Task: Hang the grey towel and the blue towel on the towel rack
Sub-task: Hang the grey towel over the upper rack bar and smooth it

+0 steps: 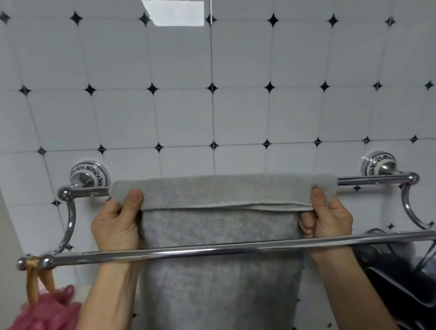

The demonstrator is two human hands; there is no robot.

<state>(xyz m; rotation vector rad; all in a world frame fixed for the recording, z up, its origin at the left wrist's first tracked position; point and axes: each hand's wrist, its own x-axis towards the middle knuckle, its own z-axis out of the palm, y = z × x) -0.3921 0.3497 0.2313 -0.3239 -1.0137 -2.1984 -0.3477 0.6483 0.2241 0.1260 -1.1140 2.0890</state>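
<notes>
The grey towel (221, 231) is draped over the rear, upper bar of a chrome double towel rack (242, 248) fixed to the tiled wall. Its long part hangs down behind the front bar. My left hand (116, 224) pinches the towel's folded top edge at the left corner, thumb on top. My right hand (326, 215) grips the same edge at the right corner. Both forearms reach up from under the front bar. No blue towel is in view.
A pink mesh bath sponge (40, 326) hangs by a tan cord from the rack's front left end. Dark items (408, 291) hang from the front right end. White wall tiles with black diamonds (212, 87) fill the background.
</notes>
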